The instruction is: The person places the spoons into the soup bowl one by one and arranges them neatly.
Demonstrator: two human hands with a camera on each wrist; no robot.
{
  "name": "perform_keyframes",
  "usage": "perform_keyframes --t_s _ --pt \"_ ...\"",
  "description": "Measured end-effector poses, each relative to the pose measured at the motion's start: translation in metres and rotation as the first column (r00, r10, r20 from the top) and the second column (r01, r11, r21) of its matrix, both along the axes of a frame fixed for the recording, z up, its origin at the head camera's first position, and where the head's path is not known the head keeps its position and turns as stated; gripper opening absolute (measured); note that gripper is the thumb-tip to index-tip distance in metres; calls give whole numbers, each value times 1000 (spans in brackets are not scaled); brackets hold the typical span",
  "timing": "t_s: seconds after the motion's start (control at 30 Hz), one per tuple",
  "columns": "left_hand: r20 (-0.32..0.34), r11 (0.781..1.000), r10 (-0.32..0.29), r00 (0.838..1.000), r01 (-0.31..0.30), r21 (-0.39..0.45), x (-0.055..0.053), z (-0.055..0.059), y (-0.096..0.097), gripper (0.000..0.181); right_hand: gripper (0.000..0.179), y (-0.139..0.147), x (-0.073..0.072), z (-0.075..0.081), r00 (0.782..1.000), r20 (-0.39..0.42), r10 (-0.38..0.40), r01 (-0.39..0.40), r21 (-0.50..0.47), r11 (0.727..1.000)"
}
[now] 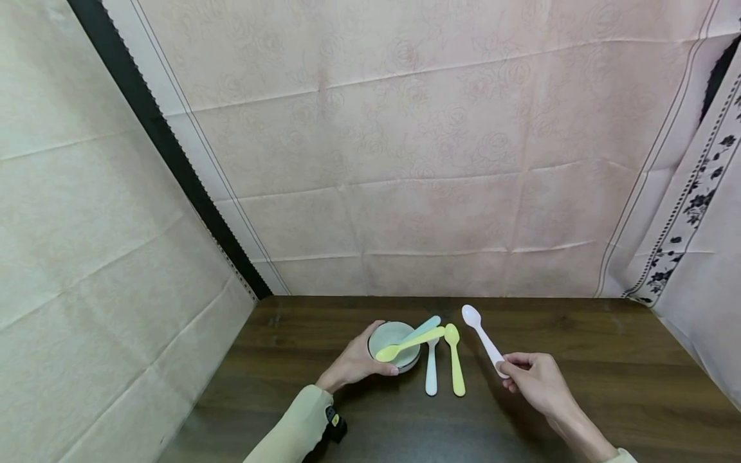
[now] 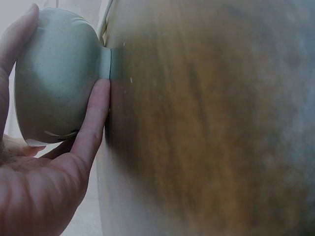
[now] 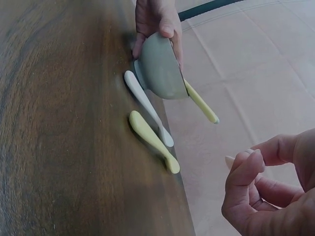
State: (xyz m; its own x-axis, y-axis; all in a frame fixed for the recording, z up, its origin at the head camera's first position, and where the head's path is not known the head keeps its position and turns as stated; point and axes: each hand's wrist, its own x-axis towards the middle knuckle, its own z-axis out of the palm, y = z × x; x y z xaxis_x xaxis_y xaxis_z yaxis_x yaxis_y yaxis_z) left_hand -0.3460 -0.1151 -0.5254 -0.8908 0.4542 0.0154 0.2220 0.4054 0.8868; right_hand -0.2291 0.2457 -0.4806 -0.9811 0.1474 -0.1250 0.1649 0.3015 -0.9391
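Observation:
My left hand (image 1: 360, 359) grips a pale green bowl (image 2: 56, 73), thumb and fingers spread around its side; the bowl stands low at the wooden table. Across its rim lies a yellow-green spoon (image 1: 413, 342), and a light blue spoon (image 1: 428, 325) sticks out behind it. In the head view, my right hand (image 1: 538, 384) pinches a white spoon (image 1: 485, 339) by the handle end, its scoop pointing up and away. Between the hands, a pale blue-white spoon (image 1: 431, 373) and another yellow-green spoon (image 1: 456, 366) lie side by side on the table, right of the bowl.
The dark brown wooden table (image 1: 608, 360) ends at a hanging cream cloth (image 1: 434, 212) along the back. More cloth hangs at the left (image 1: 104, 270) and right sides. A black device (image 1: 336, 424) is strapped at the left wrist.

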Motion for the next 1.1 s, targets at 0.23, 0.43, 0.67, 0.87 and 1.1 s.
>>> perform_keyframes --t_s 0.23,0.43,0.67,0.87,1.1 --pt "5 1000 7 1000 -7 -2 1 1 0 107 29 -1 1 4 1000 4 -3 3 14 1000" --pt "7 1000 7 1000 -7 -12 1 -1 -1 109 30 -2 2 5 1000 4 -9 9 10 1000" --pt "4 1000 -7 1000 7 1 -1 -3 -2 105 30 -2 3 7 1000 -3 1 -1 -7 1000" --pt "3 1000 -9 1000 9 7 -2 -3 -1 103 31 -3 4 11 1000 -5 5 -5 -8 1000" --pt "-7 1000 -15 1000 15 6 -1 -2 -2 102 32 -6 5 16 1000 -3 9 -9 -26 1000"
